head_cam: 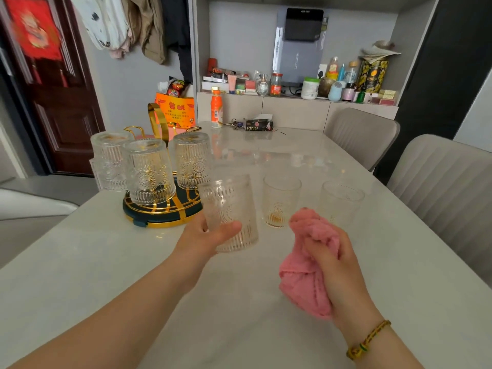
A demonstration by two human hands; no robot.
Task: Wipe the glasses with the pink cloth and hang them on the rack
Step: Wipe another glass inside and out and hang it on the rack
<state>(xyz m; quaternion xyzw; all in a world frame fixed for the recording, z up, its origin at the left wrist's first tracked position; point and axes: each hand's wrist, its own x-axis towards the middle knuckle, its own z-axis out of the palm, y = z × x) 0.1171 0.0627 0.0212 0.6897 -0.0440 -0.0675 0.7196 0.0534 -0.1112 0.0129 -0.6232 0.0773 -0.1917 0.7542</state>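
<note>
Head camera is showing the left hand (210, 235) gripping a ribbed glass (235, 206) near the rack (162, 210), which is carrying three inverted glasses (149, 171). The right hand (338, 265) is clutching the bunched pink cloth (306, 286), and two more glasses (281, 201) are standing on the worktop (106, 262) beyond it.

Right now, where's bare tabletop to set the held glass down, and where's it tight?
Free: white marble table between both forearms; mid-table beyond the two upright clear glasses, up to the black tissue pack. Tight: between the gold-wire rack, the ribbed glass in the left hand, and the pink cloth.
</note>
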